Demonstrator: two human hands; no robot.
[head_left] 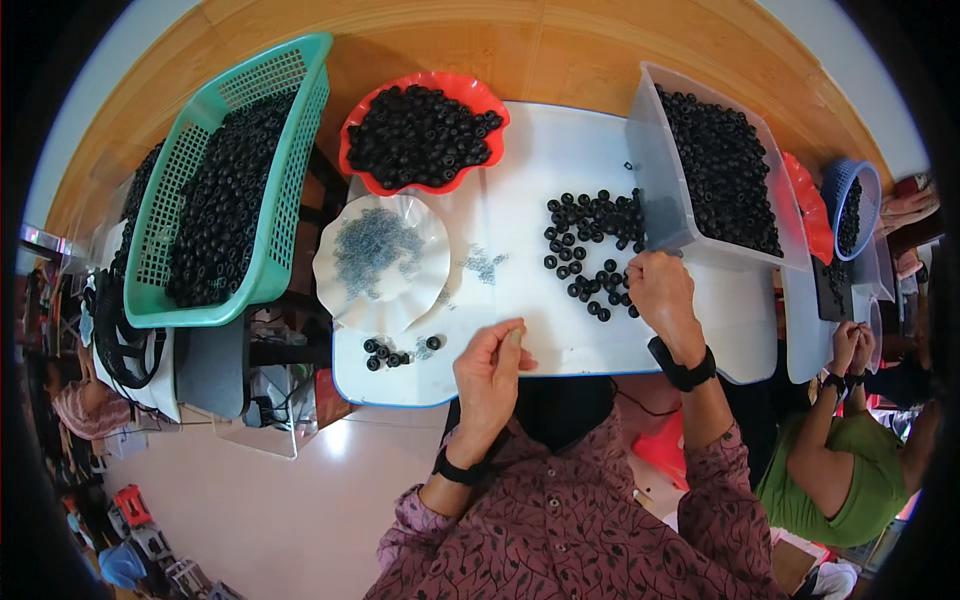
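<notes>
The loose rings [575, 268] lie on the right half of the table [540, 330], between the box [660, 215] and the right hand [660, 292], which sits at their edge, its fingers curled in; whether it grips one is hidden. Spread thinly like this, they are probably easier to take singly than from the heaped box. The left hand [492, 362] hangs over the near edge, half closed, thumb up against the fingers; whether anything small is pinched there, I cannot tell. The clear bits [486, 265] beside the plate [425, 285] seem set out centrally so either hand can reach. Being round, the rings show no long axis; several lie flat, holes upward, others tip sideways. The bits are too small to read for direction.
</notes>
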